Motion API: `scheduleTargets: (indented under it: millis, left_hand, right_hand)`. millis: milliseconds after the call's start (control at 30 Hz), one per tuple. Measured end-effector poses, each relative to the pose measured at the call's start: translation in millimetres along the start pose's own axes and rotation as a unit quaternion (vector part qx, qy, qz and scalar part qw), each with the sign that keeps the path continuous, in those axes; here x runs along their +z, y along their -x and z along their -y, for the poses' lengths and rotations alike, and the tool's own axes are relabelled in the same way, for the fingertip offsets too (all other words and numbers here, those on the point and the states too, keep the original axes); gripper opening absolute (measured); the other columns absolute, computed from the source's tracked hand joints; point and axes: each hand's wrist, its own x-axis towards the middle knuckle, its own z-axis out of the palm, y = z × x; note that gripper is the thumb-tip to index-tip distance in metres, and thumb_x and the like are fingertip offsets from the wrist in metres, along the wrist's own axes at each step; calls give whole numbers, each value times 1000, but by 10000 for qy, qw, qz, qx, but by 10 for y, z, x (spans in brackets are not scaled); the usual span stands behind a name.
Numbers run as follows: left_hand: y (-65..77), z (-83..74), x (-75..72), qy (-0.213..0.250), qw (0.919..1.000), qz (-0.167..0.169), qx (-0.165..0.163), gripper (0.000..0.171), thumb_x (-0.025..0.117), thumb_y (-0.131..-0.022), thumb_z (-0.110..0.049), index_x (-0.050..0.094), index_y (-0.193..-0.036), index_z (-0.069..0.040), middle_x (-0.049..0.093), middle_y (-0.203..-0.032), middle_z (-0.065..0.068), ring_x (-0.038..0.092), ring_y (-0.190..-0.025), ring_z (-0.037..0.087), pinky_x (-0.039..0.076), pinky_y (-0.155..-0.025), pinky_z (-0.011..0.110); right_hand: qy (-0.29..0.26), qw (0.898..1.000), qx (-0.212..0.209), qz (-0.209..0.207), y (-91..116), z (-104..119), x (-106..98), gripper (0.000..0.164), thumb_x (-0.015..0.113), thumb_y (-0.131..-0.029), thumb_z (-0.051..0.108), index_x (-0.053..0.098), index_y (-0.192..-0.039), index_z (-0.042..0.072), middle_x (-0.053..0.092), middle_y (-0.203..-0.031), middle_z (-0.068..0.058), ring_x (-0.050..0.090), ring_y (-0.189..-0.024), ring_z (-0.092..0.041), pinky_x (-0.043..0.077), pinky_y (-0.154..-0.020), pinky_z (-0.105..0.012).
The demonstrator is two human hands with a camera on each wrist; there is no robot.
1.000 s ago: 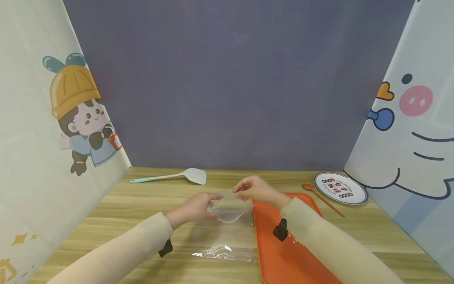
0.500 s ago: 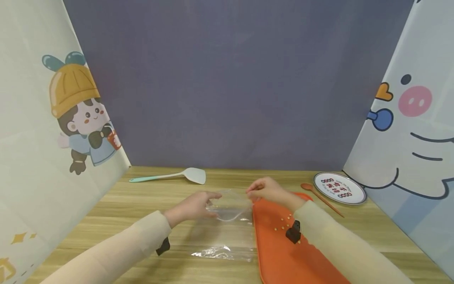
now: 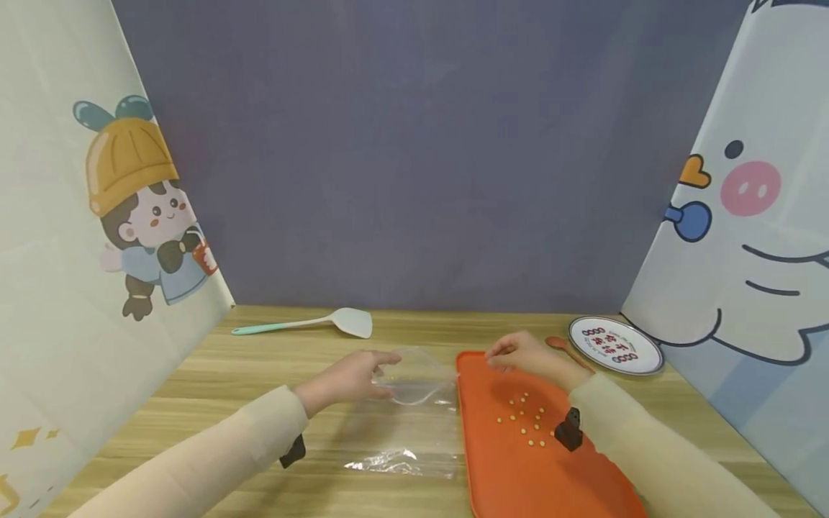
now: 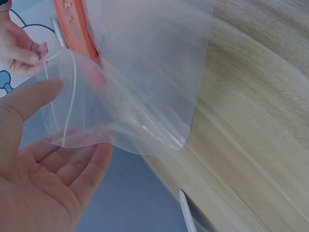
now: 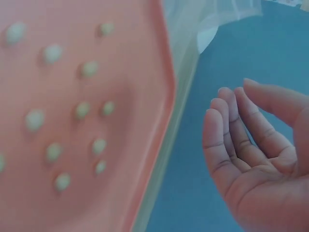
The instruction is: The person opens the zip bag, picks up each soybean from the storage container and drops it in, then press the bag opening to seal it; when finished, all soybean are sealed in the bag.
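A clear zip-lock bag (image 3: 401,432) lies on the table with its mouth raised and gaping. My left hand (image 3: 352,378) holds it at the mouth, the thumb on one side and the curved fingers on the other; in the left wrist view the zip strip (image 4: 70,101) runs between them. My right hand (image 3: 524,356) hovers over the far end of the orange tray (image 3: 486,475). Its fingers are loosely bent with nothing visible between them in the right wrist view. Several small pale yellow beans, like soybeans (image 5: 35,120), lie scattered on the tray.
A turner with a mint handle (image 3: 350,321) lies at the back left. A reddish-brown wooden spoon (image 3: 565,347), partly behind the right hand, and a white plate with red writing (image 3: 615,345) are at the back right. Printed walls enclose the table on three sides.
My right hand has left the bag's mouth and moved right over the tray, uncovering more of the beans. My left hand has stayed at the bag.
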Motion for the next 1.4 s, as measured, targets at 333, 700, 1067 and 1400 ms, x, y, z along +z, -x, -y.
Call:
scheduleTargets:
  millis: [333,700,1067,1400]
  left_hand:
    - [12,39,28,-21,10000,-26,66,64,79,-77,-15,54,-134,0,60,-133,16,67,-103,31,57,-90,41]
    - [35,55,31,3,10000,-3,95,63,79,-77,-15,54,-133,2,59,-134,18,67,-103,33,56,-91,44]
    - [29,51,25,-40,9999,-41,132,64,79,-76,-14,54,-132,3,60,-132,19,67,-102,33,56,-91,44]
    - [32,68,34,-3,10000,10,45,63,78,-78,-15,54,-133,1,59,-134,18,66,-104,34,56,-92,45]
  right_hand:
    - [45,9993,363,-32,187,-389,-146,25,66,-89,9,65,-106,-9,69,-91,-13,60,-75,-19,56,-70,-37]
    - [97,9990,129,412,299,-746,-236,24,69,-81,0,66,-102,-11,72,-93,-18,67,-79,-17,55,-63,-27]
    - [251,9994,59,217,289,-780,-148,21,75,-78,4,70,-95,-5,72,-89,-14,56,-66,-8,45,-54,-20]
    - [168,9997,143,-76,273,-807,-174,18,73,-81,5,69,-91,-10,71,-79,-10,59,-62,-11,53,-56,-26]
